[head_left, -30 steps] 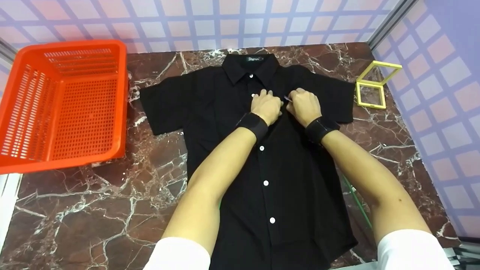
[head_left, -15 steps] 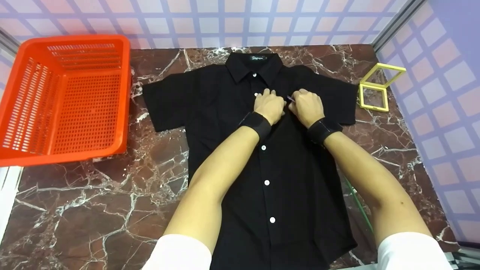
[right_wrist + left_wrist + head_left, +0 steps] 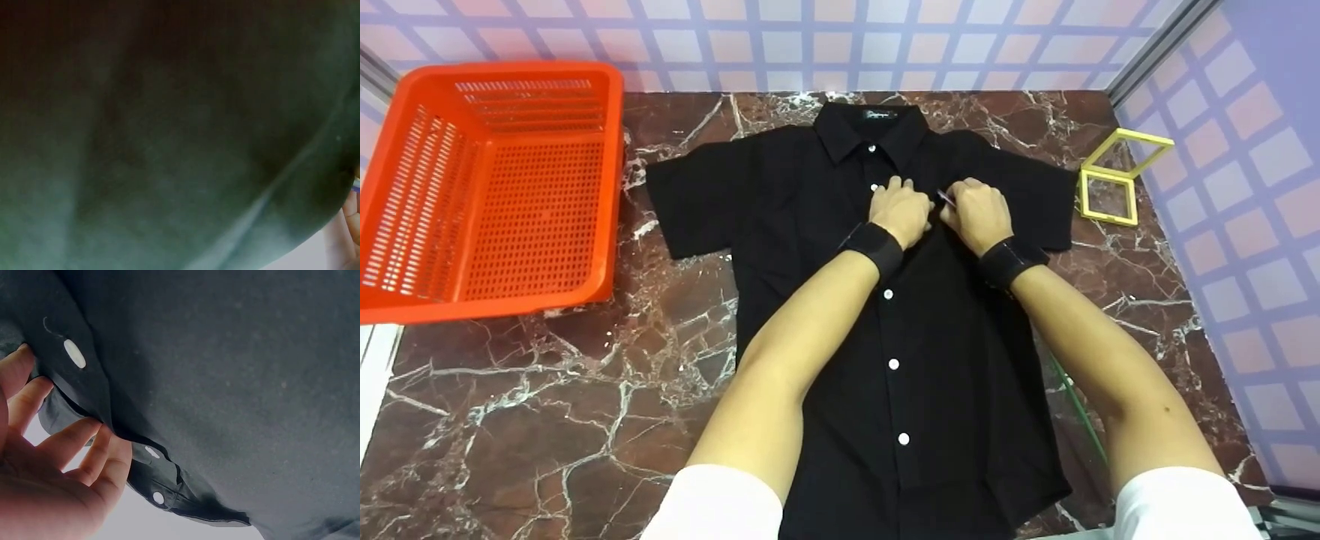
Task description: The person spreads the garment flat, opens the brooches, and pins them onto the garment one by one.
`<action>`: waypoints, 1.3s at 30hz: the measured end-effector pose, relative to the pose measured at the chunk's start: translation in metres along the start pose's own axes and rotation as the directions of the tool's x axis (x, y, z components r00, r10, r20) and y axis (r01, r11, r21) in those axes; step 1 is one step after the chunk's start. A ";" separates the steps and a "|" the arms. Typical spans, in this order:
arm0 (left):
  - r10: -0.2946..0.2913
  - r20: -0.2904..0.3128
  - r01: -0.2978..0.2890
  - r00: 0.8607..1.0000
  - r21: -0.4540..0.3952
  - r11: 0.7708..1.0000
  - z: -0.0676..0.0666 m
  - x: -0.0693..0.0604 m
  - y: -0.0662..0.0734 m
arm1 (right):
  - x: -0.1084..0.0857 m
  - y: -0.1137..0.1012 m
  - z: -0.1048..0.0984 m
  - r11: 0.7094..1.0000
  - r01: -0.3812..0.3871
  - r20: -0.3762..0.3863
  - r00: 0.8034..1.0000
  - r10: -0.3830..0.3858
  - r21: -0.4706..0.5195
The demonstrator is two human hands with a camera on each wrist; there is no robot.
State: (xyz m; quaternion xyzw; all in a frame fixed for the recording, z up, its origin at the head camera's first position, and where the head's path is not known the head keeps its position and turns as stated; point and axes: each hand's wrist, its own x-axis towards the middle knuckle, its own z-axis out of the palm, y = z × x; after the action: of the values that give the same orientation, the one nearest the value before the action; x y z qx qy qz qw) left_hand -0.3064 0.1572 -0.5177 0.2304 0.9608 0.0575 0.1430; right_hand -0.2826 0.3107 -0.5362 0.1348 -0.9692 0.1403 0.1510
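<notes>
A black short-sleeved shirt [image 3: 817, 300] with white buttons lies face up, collar away from me. My left hand [image 3: 898, 211] is on its upper chest, beside the button placket; the left wrist view shows the fingertips gripping the dark cloth near a white button [image 3: 74, 354] with a loose thread by it. Just to the right, my right hand [image 3: 979, 216] holds a small thin purple item [image 3: 946, 198] over the chest. Most of that item is hidden by the fingers, so its kind is unclear. Dark cloth fills most of the right wrist view.
An orange-red plastic basket [image 3: 604, 262] stands at the left. At the right, beside a sleeve, a yellow hinged frame [image 3: 1110, 217] stands unfolded. A thin green line [image 3: 1080, 409] runs along the brown marbled table [image 3: 585, 412]. Tiled-pattern walls rise at the back and right.
The whole view has shifted slightly. Both hands stay at the same part of the shirt, and the purple item is still in my right hand.
</notes>
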 end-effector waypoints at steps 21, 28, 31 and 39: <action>0.026 -0.013 -0.026 1.000 0.038 0.999 0.004 -0.001 -0.002 | 0.000 0.003 0.000 1.000 -0.002 0.001 1.000 0.002 0.023; 0.019 0.005 -0.019 1.000 0.027 0.999 0.005 -0.003 -0.002 | -0.002 0.003 -0.001 1.000 0.003 0.027 1.000 -0.004 0.023; 0.012 0.006 -0.012 1.000 0.014 1.000 0.004 -0.004 -0.003 | -0.003 0.004 -0.001 0.999 0.012 0.034 0.999 -0.013 0.034; -0.035 0.010 0.035 0.999 -0.060 0.998 0.007 -0.008 -0.009 | -0.003 0.009 -0.005 0.994 0.053 0.046 0.997 -0.058 0.091</action>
State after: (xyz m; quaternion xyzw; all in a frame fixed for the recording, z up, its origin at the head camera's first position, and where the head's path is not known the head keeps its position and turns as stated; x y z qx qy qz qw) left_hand -0.3011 0.1460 -0.5242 0.2094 0.9619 0.0830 0.1553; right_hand -0.2812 0.3210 -0.5349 0.1717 -0.9612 0.1759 0.1251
